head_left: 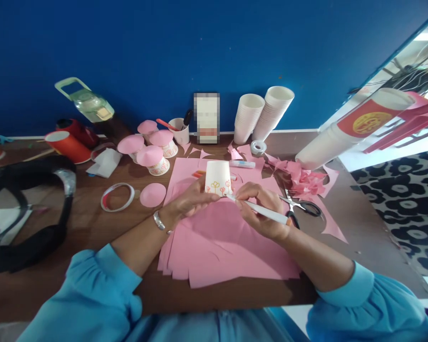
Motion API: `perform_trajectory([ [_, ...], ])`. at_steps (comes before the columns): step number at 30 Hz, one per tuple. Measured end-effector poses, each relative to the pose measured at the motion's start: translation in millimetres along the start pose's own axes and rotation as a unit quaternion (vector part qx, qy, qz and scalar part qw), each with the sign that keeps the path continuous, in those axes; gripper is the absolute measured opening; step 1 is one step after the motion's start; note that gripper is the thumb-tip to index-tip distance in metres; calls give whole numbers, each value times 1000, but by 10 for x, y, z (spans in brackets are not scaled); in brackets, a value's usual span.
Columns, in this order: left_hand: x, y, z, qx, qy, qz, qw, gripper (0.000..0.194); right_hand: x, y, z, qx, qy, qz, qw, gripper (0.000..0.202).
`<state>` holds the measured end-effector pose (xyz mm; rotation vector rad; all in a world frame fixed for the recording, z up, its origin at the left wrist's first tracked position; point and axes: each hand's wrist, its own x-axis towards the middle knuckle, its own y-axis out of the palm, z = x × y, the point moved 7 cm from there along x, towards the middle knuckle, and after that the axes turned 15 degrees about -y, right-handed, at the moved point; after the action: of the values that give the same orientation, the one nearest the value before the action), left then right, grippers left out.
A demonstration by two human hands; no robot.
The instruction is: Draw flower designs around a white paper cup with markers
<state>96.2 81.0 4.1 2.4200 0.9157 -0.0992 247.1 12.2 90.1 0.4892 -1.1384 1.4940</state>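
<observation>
Over the stack of pink paper sheets [228,251], my left hand [192,197] grips a white paper cup [218,172] that stands upside down. Small flowers in yellow and red are drawn around its rim. My right hand [261,209] holds a white marker pen [267,212], its tip at the cup's lower edge. Behind the cup lie an orange pen [198,174] and a white pen cap or marker [242,164]. Beside my right wrist are scissors [297,204], partly hidden by the hand.
Several decorated cups with pink cone tops [151,156] stand at the back left, near a pen cup [181,133]. Tall paper cup stacks [249,114] lean at the wall. Pink scraps [306,178] and a tape roll [258,147] lie right; a tape ring [117,197] and black headset [57,213] left.
</observation>
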Motion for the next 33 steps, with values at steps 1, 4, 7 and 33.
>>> perform_trajectory([
  [1, 1, -11, 11, 0, 0, 0, 1000, 53, -2, 3, 2, -2, -1, 4, 1000, 14],
  [4, 6, -42, 34, 1, 0, -8, 1000, 49, -2, 4, 10, -9, -3, 15, 1000, 13],
  [7, 13, -52, 37, 7, 0, -12, 1000, 50, -1, 2, 10, -15, -1, 18, 1000, 13],
  [33, 11, -7, -38, 25, 13, -8, 1000, 66, -52, 29, -42, -53, 9, 10, 999, 13],
])
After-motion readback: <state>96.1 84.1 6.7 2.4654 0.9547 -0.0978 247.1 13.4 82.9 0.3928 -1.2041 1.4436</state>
